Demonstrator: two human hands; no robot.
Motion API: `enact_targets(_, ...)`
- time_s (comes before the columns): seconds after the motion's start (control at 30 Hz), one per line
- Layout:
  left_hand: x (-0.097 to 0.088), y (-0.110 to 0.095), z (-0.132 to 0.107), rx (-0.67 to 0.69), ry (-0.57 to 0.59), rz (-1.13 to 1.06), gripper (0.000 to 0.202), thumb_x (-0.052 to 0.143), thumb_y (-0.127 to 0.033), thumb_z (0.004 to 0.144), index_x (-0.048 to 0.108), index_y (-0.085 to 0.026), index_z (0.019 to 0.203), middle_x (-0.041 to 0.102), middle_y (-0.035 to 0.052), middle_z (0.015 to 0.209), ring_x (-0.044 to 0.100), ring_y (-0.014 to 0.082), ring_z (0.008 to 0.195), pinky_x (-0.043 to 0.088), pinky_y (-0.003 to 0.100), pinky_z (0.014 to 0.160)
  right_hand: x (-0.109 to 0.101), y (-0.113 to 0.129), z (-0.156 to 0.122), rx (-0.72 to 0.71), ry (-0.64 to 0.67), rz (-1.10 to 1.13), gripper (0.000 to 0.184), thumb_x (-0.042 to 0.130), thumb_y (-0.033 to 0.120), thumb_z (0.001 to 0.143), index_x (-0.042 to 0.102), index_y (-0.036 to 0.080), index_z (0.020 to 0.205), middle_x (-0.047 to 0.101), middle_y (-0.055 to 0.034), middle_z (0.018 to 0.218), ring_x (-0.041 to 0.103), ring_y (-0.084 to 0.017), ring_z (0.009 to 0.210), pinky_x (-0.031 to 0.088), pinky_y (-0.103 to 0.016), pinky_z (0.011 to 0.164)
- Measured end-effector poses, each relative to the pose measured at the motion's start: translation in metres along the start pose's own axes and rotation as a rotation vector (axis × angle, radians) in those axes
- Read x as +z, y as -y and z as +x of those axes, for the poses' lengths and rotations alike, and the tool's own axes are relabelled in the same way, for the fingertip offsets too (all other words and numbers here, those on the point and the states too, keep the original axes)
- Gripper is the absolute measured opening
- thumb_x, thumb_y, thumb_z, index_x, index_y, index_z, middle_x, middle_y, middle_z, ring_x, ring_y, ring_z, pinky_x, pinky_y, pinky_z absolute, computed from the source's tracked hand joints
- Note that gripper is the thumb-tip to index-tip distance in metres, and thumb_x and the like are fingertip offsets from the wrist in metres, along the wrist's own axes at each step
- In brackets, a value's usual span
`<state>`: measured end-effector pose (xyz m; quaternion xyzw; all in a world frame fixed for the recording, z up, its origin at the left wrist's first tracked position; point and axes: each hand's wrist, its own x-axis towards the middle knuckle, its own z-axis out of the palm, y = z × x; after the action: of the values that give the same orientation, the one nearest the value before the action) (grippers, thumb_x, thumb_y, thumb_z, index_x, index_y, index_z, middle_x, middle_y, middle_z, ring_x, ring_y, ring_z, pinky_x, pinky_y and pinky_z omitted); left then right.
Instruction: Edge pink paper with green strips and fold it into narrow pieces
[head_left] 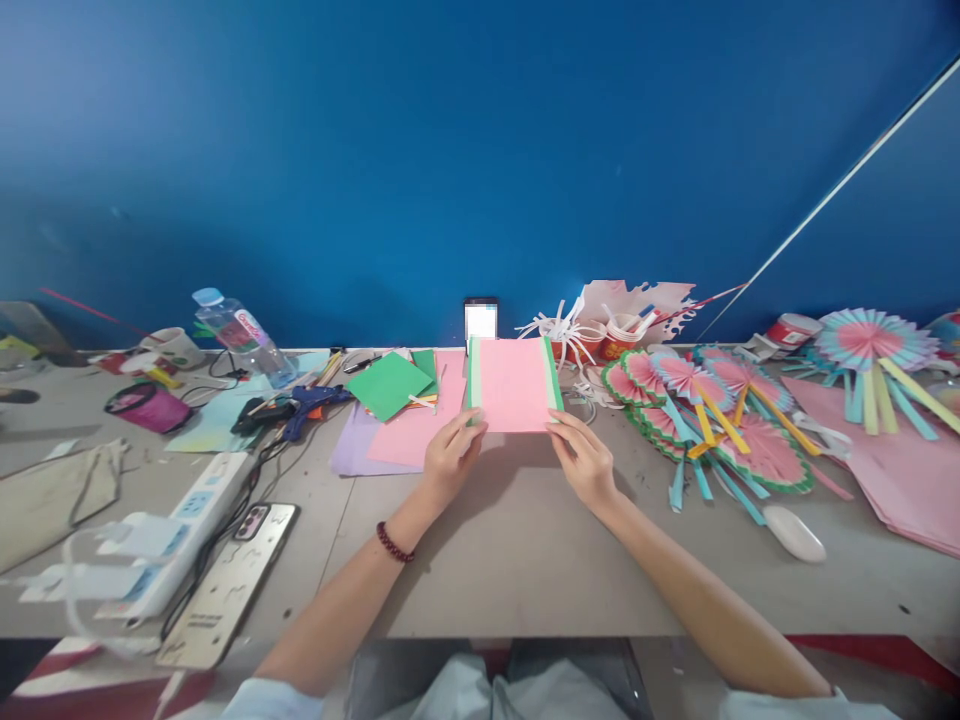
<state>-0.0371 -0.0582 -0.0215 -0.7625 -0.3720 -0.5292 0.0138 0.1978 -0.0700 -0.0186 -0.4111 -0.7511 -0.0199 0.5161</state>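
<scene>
Between my two hands a pink sheet of paper (514, 388) with light and dark green strips along its left and right sides is held up above the table. My left hand (451, 450) pinches its lower left corner, and a dark beaded bracelet circles that wrist. At the lower right corner, the fingers of my right hand (583, 458) are closed on the same sheet. Left of it lie green paper squares (388, 385) on top of pink paper (409, 437) and purple paper (351, 452). A small lit screen (481, 319) stands just behind the sheet.
Several folded paper fans (761, 450) with streamers lie to the right, near a white spoon-like object (795, 533). On the left are a power strip (196, 500), a phone (229, 590), a blue glue gun (313, 405) and a water bottle (247, 338). A blue wall (480, 150) rises behind.
</scene>
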Motion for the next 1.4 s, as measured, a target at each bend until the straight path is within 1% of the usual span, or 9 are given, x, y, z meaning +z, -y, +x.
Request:
enact_targets(0.13, 0.0, 0.007, -0.002, -0.032, 0.08, 0.135, 0.013, 0.052, -0.02, 0.089, 0.064, -0.022, 0.093, 0.065, 0.0077, 0.103, 0.062, 0.0185, 0.095, 0.053, 0.036, 0.078, 0.001, -0.006, 0.002, -0.016, 0.072, -0.093, 0.025, 0.046, 0.013, 0.09, 0.064, 0.026, 0.102, 0.071, -0.0057, 0.104, 0.064, -0.023, 0.104, 0.05, -0.042, 0.091)
enact_targets(0.33, 0.001, 0.009, -0.005, -0.039, 0.34, 0.265, 0.011, 0.053, -0.015, 0.086, 0.061, -0.021, 0.082, 0.063, 0.0053, 0.085, 0.055, 0.0206, 0.086, 0.044, 0.035, 0.072, 0.009, -0.016, 0.0, 0.0, 0.239, -0.215, 0.018, 0.049, 0.014, 0.088, 0.064, 0.025, 0.089, 0.07, -0.0059, 0.084, 0.063, -0.025, 0.087, 0.048, -0.04, 0.077)
enact_targets(0.43, 0.003, 0.006, -0.007, -0.038, 0.447, 0.276, 0.01, 0.052, -0.016, 0.087, 0.06, -0.02, 0.084, 0.063, 0.0047, 0.085, 0.055, 0.02, 0.083, 0.042, 0.034, 0.072, 0.016, -0.023, -0.006, 0.024, 0.342, -0.201, 0.019, 0.047, 0.013, 0.088, 0.064, 0.022, 0.092, 0.068, -0.007, 0.086, 0.063, -0.023, 0.08, 0.05, -0.037, 0.074)
enact_targets(0.53, 0.004, 0.006, -0.008, -0.034, 0.512, 0.255, 0.01, 0.051, -0.021, 0.09, 0.061, -0.02, 0.088, 0.063, 0.0038, 0.084, 0.056, 0.0191, 0.082, 0.042, 0.033, 0.071, 0.02, -0.027, -0.011, 0.033, 0.434, -0.153, 0.02, 0.046, 0.012, 0.088, 0.065, 0.019, 0.092, 0.068, -0.0071, 0.088, 0.063, -0.021, 0.083, 0.051, -0.036, 0.076)
enact_targets(0.77, 0.005, 0.011, -0.009, -0.083, 0.496, 0.19, 0.018, 0.046, -0.022, 0.092, 0.062, -0.021, 0.084, 0.062, 0.0033, 0.082, 0.057, 0.0179, 0.079, 0.042, 0.031, 0.069, 0.018, -0.028, -0.007, 0.161, 0.441, -0.024, 0.014, 0.055, 0.023, 0.086, 0.068, 0.021, 0.084, 0.071, -0.005, 0.082, 0.066, -0.02, 0.078, 0.051, -0.033, 0.074)
enact_targets(0.97, 0.01, 0.018, -0.014, -0.098, 0.479, 0.154, 0.019, 0.044, -0.021, 0.093, 0.062, -0.022, 0.086, 0.065, 0.0033, 0.084, 0.059, 0.0191, 0.081, 0.044, 0.032, 0.07, 0.013, -0.03, -0.001, 0.208, 0.446, 0.111, 0.02, 0.052, 0.027, 0.088, 0.071, 0.022, 0.084, 0.073, -0.0032, 0.081, 0.067, -0.019, 0.075, 0.051, -0.031, 0.074)
enact_targets(1.17, 0.011, 0.024, -0.012, -0.196, 0.503, 0.103, 0.016, 0.049, -0.023, 0.091, 0.065, -0.021, 0.086, 0.067, 0.0027, 0.085, 0.06, 0.0184, 0.082, 0.046, 0.033, 0.075, 0.018, -0.035, 0.0, 0.257, 0.409, 0.086, 0.021, 0.055, 0.028, 0.084, 0.072, 0.022, 0.075, 0.072, -0.0031, 0.074, 0.066, -0.018, 0.071, 0.05, -0.03, 0.071)
enact_targets(1.3, 0.01, 0.023, -0.005, -0.233, 0.522, 0.033, 0.018, 0.051, -0.021, 0.089, 0.067, -0.02, 0.081, 0.066, 0.0032, 0.081, 0.06, 0.0172, 0.078, 0.047, 0.031, 0.072, 0.02, -0.039, 0.003, 0.313, 0.448, 0.077, 0.021, 0.055, 0.027, 0.083, 0.073, 0.022, 0.075, 0.072, -0.0034, 0.075, 0.065, -0.017, 0.067, 0.05, -0.028, 0.064)
enact_targets(1.4, 0.01, 0.023, -0.003, -0.272, 0.52, -0.006, 0.019, 0.051, -0.02, 0.089, 0.067, -0.019, 0.08, 0.065, 0.0035, 0.081, 0.06, 0.0163, 0.077, 0.047, 0.03, 0.072, 0.021, -0.041, 0.006, 0.357, 0.488, 0.056, 0.02, 0.055, 0.027, 0.081, 0.073, 0.022, 0.075, 0.073, -0.0036, 0.078, 0.065, -0.017, 0.067, 0.049, -0.028, 0.066)
